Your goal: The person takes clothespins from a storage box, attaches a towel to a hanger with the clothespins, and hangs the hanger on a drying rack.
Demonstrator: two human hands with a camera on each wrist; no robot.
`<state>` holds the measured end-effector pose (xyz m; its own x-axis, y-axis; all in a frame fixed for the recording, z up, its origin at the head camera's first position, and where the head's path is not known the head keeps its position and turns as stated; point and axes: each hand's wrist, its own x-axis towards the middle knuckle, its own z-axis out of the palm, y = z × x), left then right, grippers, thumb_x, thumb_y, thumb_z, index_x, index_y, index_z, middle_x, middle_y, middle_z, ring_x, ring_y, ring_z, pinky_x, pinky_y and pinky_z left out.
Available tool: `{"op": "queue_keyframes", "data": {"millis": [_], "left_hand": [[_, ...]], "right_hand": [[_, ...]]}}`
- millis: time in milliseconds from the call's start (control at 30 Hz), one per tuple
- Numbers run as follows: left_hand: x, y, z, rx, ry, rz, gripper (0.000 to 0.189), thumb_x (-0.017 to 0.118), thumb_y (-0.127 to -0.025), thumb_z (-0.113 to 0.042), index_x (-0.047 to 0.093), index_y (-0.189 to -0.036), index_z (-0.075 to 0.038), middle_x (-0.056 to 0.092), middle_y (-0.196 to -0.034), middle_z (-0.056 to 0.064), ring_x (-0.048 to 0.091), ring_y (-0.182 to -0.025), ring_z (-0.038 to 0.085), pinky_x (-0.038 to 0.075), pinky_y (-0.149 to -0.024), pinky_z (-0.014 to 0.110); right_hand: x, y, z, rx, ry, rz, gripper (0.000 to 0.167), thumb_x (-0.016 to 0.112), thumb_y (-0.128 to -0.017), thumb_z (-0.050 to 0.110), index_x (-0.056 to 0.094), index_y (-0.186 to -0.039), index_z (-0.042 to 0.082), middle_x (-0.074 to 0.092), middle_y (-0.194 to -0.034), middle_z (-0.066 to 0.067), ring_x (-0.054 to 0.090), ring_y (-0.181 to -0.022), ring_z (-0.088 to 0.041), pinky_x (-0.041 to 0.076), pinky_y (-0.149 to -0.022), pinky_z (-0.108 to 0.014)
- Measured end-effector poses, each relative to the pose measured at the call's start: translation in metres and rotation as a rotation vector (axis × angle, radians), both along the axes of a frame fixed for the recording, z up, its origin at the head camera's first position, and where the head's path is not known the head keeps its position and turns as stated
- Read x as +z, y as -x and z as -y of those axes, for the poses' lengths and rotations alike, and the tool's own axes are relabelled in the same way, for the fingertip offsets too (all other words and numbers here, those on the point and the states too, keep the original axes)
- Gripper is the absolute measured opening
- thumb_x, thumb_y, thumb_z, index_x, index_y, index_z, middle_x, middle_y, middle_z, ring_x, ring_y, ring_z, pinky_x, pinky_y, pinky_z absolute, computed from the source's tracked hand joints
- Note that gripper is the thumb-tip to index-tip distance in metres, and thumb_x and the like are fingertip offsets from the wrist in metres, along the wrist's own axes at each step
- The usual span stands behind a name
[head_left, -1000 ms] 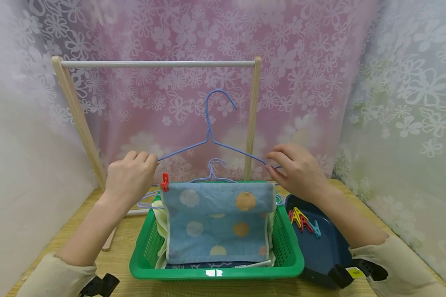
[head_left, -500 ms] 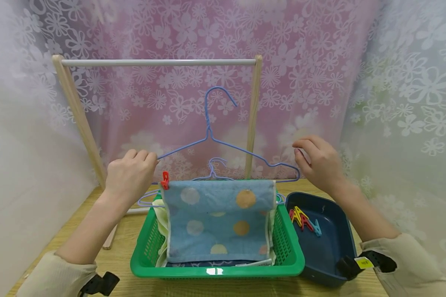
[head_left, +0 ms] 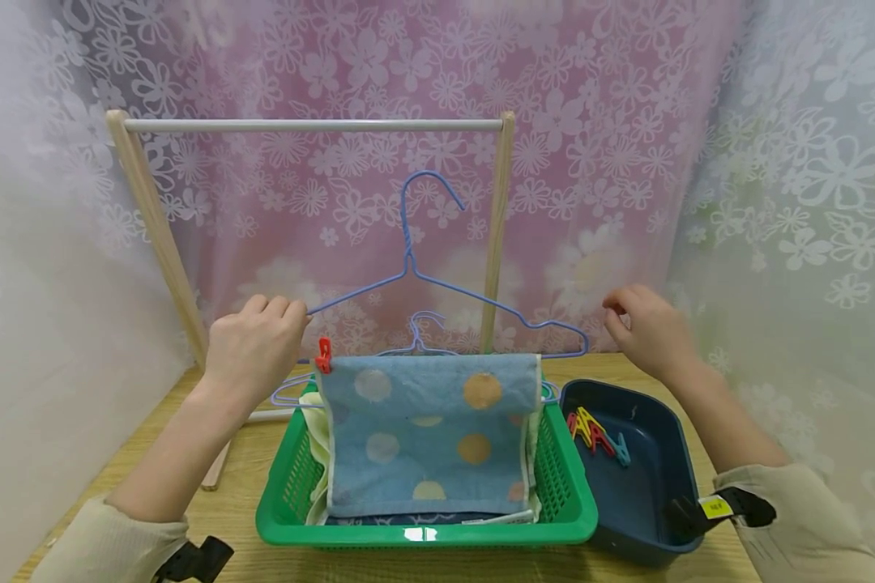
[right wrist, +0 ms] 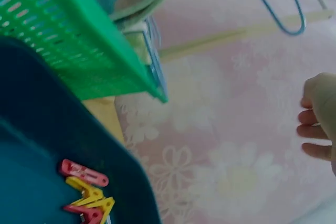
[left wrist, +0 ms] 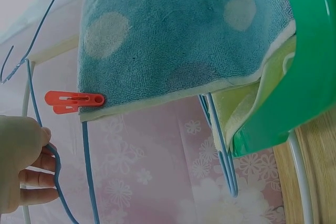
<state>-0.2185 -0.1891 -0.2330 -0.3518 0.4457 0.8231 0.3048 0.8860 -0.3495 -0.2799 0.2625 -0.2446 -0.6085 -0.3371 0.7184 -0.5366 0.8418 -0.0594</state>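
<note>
- Left hand (head_left: 258, 348) is curled round the left side of a blue wire hanger (head_left: 408, 251), with the wire pinched between thumb and fingers.
- Right hand (head_left: 649, 336) is held up near the hanger's right end, well apart from the wire; fingers are loosely bent, with a small gap seen at the thumb.
- Hanger's held upright, hook up, above the far side of a green basket (head_left: 299, 533) and on the near side of a rack (head_left: 313, 125).
- Draped over its bottom bar is a spotted blue towel (head_left: 426, 437), pinned at the upper left corner by a red clip (head_left: 324, 356).
- More coloured clips (head_left: 598, 435) are kept in a navy tray (head_left: 627, 502), right of the basket.
- As for labels, a yellow sticker (head_left: 715, 508) is worn on the right wrist strap (head_left: 754, 510), but its dark lettering can't be read, way too small.
</note>
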Motion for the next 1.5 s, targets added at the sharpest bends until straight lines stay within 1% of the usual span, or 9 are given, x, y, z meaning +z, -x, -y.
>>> {"op": "queue_keyframes", "data": {"millis": [100, 167, 300, 433, 633, 833, 1100, 1300, 1500], "left_hand": [[-0.001, -0.001, 0.000, 0.005, 0.001, 0.008, 0.030, 0.069, -0.077, -0.004, 0.043, -0.062, -0.004, 0.047, -0.056, 0.008, 0.045, -0.049, 0.025, 0.025, -0.030, 0.028], [-0.001, -0.001, 0.000, 0.004, 0.001, 0.009, 0.030, 0.069, -0.077, -0.004, 0.043, -0.062, -0.004, 0.047, -0.056, 0.008, 0.044, -0.049, 0.025, 0.024, -0.030, 0.027], [-0.002, 0.000, -0.001, -0.007, 0.009, -0.004, 0.029, 0.068, -0.078, -0.003, 0.044, -0.062, -0.004, 0.048, -0.056, 0.008, 0.044, -0.048, 0.025, 0.023, -0.030, 0.027], [-0.003, 0.000, -0.002, -0.023, 0.015, -0.024, 0.026, 0.062, -0.079, 0.000, 0.043, -0.061, -0.004, 0.046, -0.055, 0.008, 0.042, -0.047, 0.024, 0.021, -0.031, 0.026], [-0.003, 0.001, -0.004, -0.028, 0.010, -0.043, 0.028, 0.062, -0.079, 0.000, 0.042, -0.060, -0.004, 0.045, -0.054, 0.008, 0.040, -0.046, 0.024, 0.020, -0.031, 0.026], [-0.002, 0.001, -0.003, -0.013, 0.012, -0.046, 0.026, 0.065, -0.078, -0.001, 0.045, -0.061, -0.003, 0.046, -0.055, 0.008, 0.041, -0.047, 0.024, 0.021, -0.030, 0.026], [-0.003, 0.000, -0.003, -0.008, 0.012, -0.032, 0.028, 0.063, -0.078, 0.001, 0.041, -0.060, -0.004, 0.042, -0.053, 0.007, 0.039, -0.046, 0.023, 0.019, -0.031, 0.026], [-0.004, 0.000, -0.002, 0.005, 0.009, -0.021, 0.031, 0.070, -0.076, -0.004, 0.043, -0.060, -0.004, 0.043, -0.054, 0.007, 0.040, -0.047, 0.024, 0.021, -0.031, 0.026], [-0.003, -0.001, -0.002, 0.010, 0.007, -0.017, 0.030, 0.071, -0.075, -0.005, 0.045, -0.062, -0.004, 0.046, -0.056, 0.008, 0.043, -0.049, 0.025, 0.024, -0.030, 0.028]], "right_hand": [[-0.008, 0.005, -0.008, -0.060, -0.085, 0.231, 0.014, 0.052, -0.089, 0.007, 0.062, -0.095, -0.002, 0.060, -0.091, -0.017, 0.057, -0.083, -0.031, 0.047, -0.070, -0.048], [-0.015, 0.010, -0.012, -0.061, -0.134, 0.357, 0.017, 0.051, -0.090, 0.009, 0.062, -0.098, -0.003, 0.061, -0.091, -0.015, 0.058, -0.081, -0.030, 0.047, -0.071, -0.048], [-0.035, 0.023, -0.021, -0.030, -0.193, 0.480, 0.017, 0.053, -0.089, 0.009, 0.063, -0.097, -0.001, 0.062, -0.084, -0.009, 0.058, -0.074, -0.024, 0.048, -0.066, -0.044], [-0.054, 0.036, -0.028, -0.019, -0.221, 0.510, 0.014, 0.054, -0.087, 0.008, 0.063, -0.094, 0.000, 0.061, -0.080, -0.006, 0.058, -0.071, -0.021, 0.048, -0.063, -0.042], [-0.067, 0.045, -0.027, -0.062, -0.217, 0.553, 0.014, 0.056, -0.085, 0.008, 0.063, -0.093, -0.001, 0.061, -0.081, -0.008, 0.059, -0.073, -0.025, 0.048, -0.065, -0.044], [-0.078, 0.047, -0.023, -0.056, -0.242, 0.574, 0.015, 0.059, -0.084, 0.007, 0.064, -0.094, -0.003, 0.062, -0.083, -0.010, 0.060, -0.076, -0.027, 0.049, -0.068, -0.045], [-0.091, 0.051, -0.022, -0.004, -0.271, 0.588, 0.013, 0.061, -0.083, 0.004, 0.065, -0.094, -0.001, 0.062, -0.085, -0.009, 0.060, -0.076, -0.027, 0.049, -0.067, -0.044], [-0.099, 0.055, -0.024, -0.014, -0.291, 0.603, 0.008, 0.062, -0.083, 0.005, 0.065, -0.089, 0.003, 0.062, -0.079, -0.004, 0.060, -0.071, -0.022, 0.049, -0.064, -0.042], [-0.105, 0.056, -0.025, -0.031, -0.308, 0.616, 0.005, 0.061, -0.084, 0.005, 0.065, -0.086, 0.005, 0.060, -0.075, -0.002, 0.056, -0.066, -0.018, 0.047, -0.060, -0.039]]}}
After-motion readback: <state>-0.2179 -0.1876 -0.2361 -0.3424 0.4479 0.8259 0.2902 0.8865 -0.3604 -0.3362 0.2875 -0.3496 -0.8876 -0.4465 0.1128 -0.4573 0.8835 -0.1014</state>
